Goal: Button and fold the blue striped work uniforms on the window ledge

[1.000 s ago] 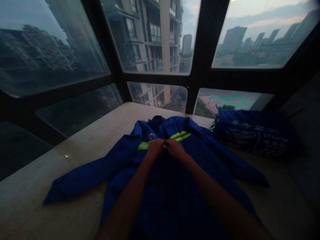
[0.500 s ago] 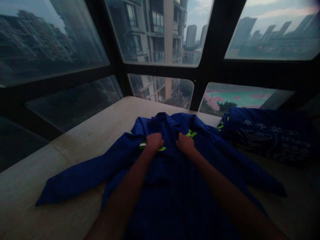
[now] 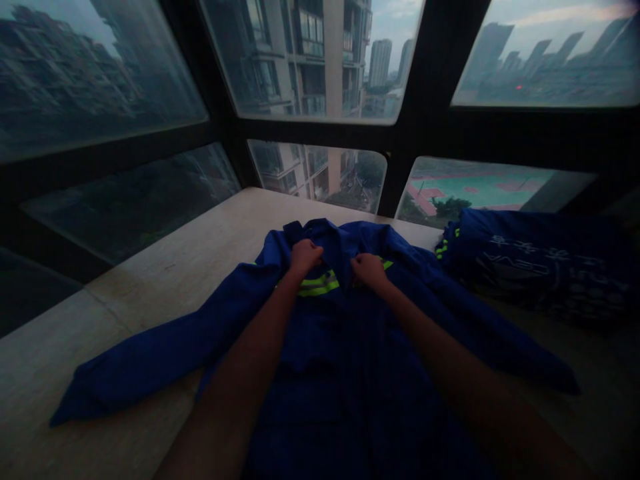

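Here, the left hand [image 3: 305, 257] and right hand [image 3: 370, 271] pinch the blue long-sleeved cloth jacket [image 3: 323, 347] below its collar [image 3: 338, 245], fingers curled closed; light, even tension limits creasing.

Blue jacket [image 3: 317, 347] laid out on a pale ledge [image 3: 200, 247]

Lies front up, with the collar [image 3: 325, 230] at the far end. Extends both sleeves [image 3: 140, 357] outward at a slant. Shows yellow-green chest bands [image 3: 320, 285] with a greyish middle stripe. Creases around the chest and shoulders.
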Demonstrator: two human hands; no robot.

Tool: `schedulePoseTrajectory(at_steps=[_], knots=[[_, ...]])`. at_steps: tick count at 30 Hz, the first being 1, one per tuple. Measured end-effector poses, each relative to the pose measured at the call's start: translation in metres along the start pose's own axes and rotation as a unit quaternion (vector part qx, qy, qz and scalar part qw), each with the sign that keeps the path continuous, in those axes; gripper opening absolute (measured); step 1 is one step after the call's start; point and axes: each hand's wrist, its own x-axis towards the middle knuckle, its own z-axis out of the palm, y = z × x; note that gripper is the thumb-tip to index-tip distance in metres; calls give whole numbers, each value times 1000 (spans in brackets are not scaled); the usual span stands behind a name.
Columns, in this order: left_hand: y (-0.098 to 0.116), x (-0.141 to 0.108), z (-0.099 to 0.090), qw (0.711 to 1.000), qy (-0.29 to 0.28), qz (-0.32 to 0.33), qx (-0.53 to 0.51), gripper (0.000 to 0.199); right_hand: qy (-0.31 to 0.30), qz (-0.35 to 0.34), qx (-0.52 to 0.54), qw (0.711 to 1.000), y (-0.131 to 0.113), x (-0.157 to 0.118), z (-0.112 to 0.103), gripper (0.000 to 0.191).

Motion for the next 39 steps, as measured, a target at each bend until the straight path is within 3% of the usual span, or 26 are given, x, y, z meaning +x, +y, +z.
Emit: schedulePoseTrajectory(at_steps=[5, 11, 16, 23, 27, 33, 39], knots=[[21, 9, 7, 997, 43, 3, -62, 26, 15, -1, 80, 997, -15, 14, -2, 40], [14, -29, 23, 996, 44, 34, -67, 29, 3, -17, 163, 986, -13, -4, 20, 34], [0, -60, 37, 999, -1, 44, -29, 27, 1, -40, 176, 984, 1, -23, 40, 26], [7, -53, 62, 999, -38, 38, 8, 14, 10, -39, 160, 986, 7, -38, 60, 19], [9, -54, 63, 1000, -7, 25, 2, 14, 34, -9, 177, 984, 8, -37, 69, 20], [15, -78, 56, 995, 89, 40, -27, 8, 67, 26, 266, 961, 21, -28, 79, 26], [16, -88, 78, 990, 111, 53, -74, 5, 96, 21, 330, 939, 26, -25, 84, 29]])
